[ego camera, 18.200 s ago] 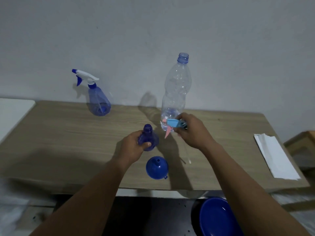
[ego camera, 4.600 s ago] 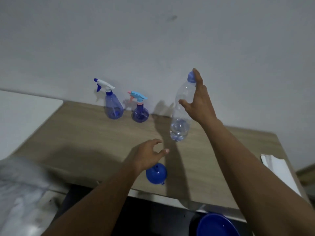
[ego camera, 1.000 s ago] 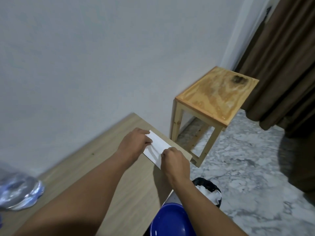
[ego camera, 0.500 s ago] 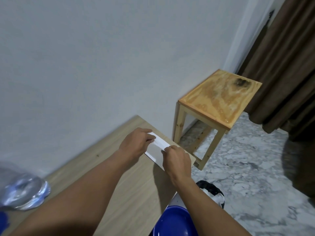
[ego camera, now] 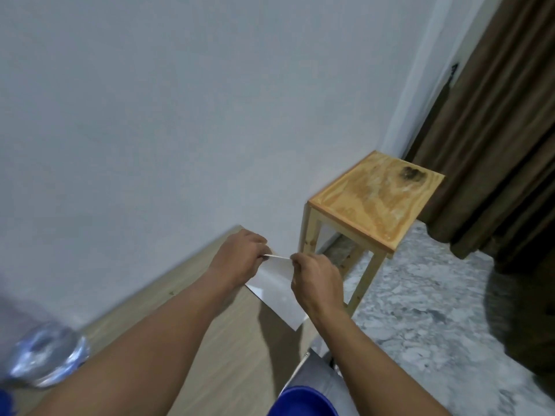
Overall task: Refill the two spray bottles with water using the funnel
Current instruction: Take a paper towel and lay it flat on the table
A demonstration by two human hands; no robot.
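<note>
At the right end of the wooden table (ego camera: 228, 340), my left hand (ego camera: 240, 256) and my right hand (ego camera: 315, 280) both pinch the top edge of a white paper towel (ego camera: 276, 291) and lift that edge off the tabletop. The base of the clear water bottle (ego camera: 45, 358) shows blurred at the far left. The two spray bottles and the funnel are out of view.
A small light-wood stool (ego camera: 378, 199) stands on the marble floor right of the table. Brown curtains (ego camera: 495, 130) hang at the far right. A blue basin (ego camera: 303, 402) sits below the table's front edge. The white wall runs behind the table.
Both hands have closed on the paper towel's far edge and raised it off the table; it lay flat under them half a second ago. The view has tilted slightly.
</note>
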